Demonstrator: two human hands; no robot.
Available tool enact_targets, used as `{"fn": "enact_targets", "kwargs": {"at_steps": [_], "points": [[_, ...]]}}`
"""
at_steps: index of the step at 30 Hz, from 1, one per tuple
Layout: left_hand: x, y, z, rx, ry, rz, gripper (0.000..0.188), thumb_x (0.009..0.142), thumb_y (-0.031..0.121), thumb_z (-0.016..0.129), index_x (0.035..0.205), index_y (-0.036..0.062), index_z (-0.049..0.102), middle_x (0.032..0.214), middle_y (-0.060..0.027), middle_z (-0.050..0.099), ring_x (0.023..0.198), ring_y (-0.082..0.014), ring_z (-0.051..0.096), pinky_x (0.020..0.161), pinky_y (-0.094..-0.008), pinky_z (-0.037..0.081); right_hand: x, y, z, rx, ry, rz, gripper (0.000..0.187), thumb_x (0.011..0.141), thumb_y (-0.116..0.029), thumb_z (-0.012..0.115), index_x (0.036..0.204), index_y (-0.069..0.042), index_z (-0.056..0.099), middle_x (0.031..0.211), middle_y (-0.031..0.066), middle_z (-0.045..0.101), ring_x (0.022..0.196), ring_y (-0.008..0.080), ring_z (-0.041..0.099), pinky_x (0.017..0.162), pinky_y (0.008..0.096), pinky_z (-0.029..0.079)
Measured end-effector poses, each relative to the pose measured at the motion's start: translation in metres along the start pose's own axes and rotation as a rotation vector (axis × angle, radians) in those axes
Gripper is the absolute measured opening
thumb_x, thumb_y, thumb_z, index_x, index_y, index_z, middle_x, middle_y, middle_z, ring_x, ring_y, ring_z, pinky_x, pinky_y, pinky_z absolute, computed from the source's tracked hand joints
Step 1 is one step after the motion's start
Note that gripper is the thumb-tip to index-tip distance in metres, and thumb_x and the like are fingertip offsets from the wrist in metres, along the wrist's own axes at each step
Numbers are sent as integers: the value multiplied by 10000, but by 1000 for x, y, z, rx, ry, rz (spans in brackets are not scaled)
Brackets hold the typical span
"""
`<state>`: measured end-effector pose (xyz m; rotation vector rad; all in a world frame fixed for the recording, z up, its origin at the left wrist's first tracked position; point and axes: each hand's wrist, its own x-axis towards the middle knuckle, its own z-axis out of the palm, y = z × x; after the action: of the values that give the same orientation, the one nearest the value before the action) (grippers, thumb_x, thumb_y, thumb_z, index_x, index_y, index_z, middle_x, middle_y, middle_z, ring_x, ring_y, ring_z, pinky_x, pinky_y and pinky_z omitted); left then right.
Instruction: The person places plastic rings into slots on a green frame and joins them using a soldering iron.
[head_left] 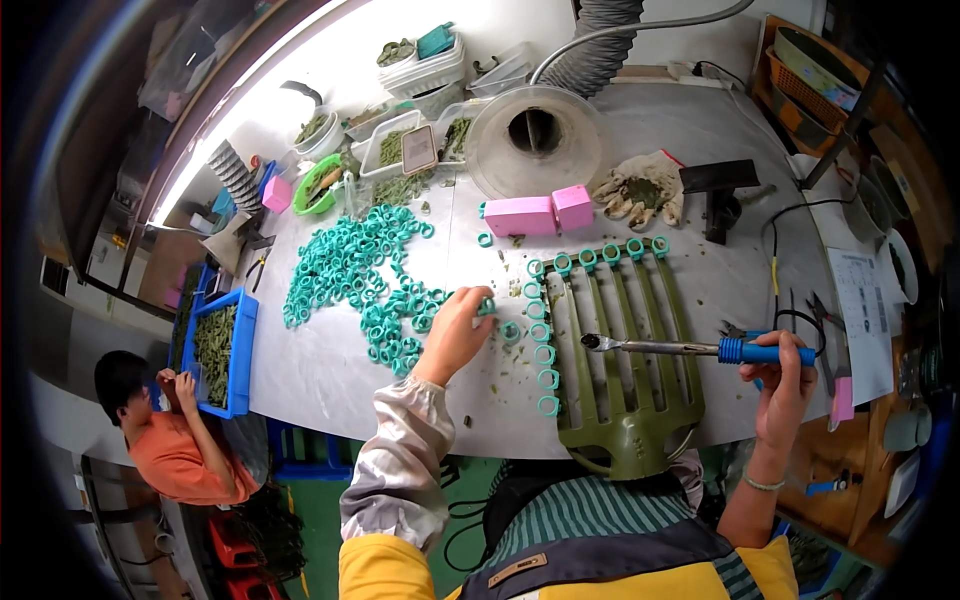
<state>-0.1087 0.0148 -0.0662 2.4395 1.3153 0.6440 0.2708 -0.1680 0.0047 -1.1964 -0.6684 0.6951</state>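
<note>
My left hand (455, 335) is closed in a pinch at the right edge of a heap of small teal rings (355, 260), with one teal ring (486, 307) at its fingertips. My right hand (782, 385) grips the blue handle of a soldering iron (690, 349), its dark, broad tip pointing left. Below that tip lies an olive-green comb-shaped frame (630, 430) with several long bars. Teal rings stand in a row along its far edge, and more rings line its left bar (545, 354). A loose ring (510, 331) lies between my left hand and the frame.
Pink blocks (525, 215), a soiled glove (645, 190) and a black stand (718, 195) sit beyond the frame. A clear round hood (535, 140) and tubs of green pieces (395, 150) are at the back. Pliers and a cable lie right. A person in orange (190, 455) works left beside a blue crate (240, 350).
</note>
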Motion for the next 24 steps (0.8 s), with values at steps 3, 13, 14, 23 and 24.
{"fn": "enact_targets", "kwargs": {"at_steps": [3, 13, 14, 23, 24], "points": [[-15, -6, -3, -181, 49, -204, 264, 786, 59, 719, 1019, 19, 599, 954, -112, 651, 774, -222, 644, 693, -303, 520, 1, 0, 0, 3, 2, 4, 313, 972, -248, 571, 881, 39, 657, 742, 95, 669, 572, 149, 657, 530, 248, 552], [19, 66, -16, -747, -23, -165, 243, 909, 11, 640, 1150, -10, 661, 1051, -13, 600, 923, -73, 581, 766, -209, 509, 10, 24, 18, 16, 3, -19, 292, 968, -235, 585, 909, 43, 651, 793, 89, 676, 602, 154, 670, 567, 264, 569], [25, 67, -9, -690, -48, -87, 247, 898, 0, 644, 1143, 3, 666, 1062, -47, 609, 982, -115, 599, 795, -246, 526, 11, 27, 21, 10, -27, -27, 291, 978, -232, 572, 908, 40, 647, 796, 87, 678, 617, 153, 676, 583, 267, 575], [57, 62, 38, -214, -3, 126, 288, 788, 27, 717, 1075, 48, 701, 1132, -96, 672, 1075, -307, 567, 933, -396, 463, 20, 57, 40, 55, -71, -37, 286, 1004, -210, 528, 903, 36, 636, 752, 97, 691, 651, 150, 694, 616, 250, 576], [59, 63, 39, -213, -8, 130, 288, 788, 27, 717, 1075, 48, 701, 1132, -96, 672, 1075, -307, 567, 933, -396, 463, 21, 60, 43, 59, -83, -32, 286, 1005, -211, 527, 908, 36, 635, 752, 99, 693, 655, 151, 695, 619, 251, 576]]}}
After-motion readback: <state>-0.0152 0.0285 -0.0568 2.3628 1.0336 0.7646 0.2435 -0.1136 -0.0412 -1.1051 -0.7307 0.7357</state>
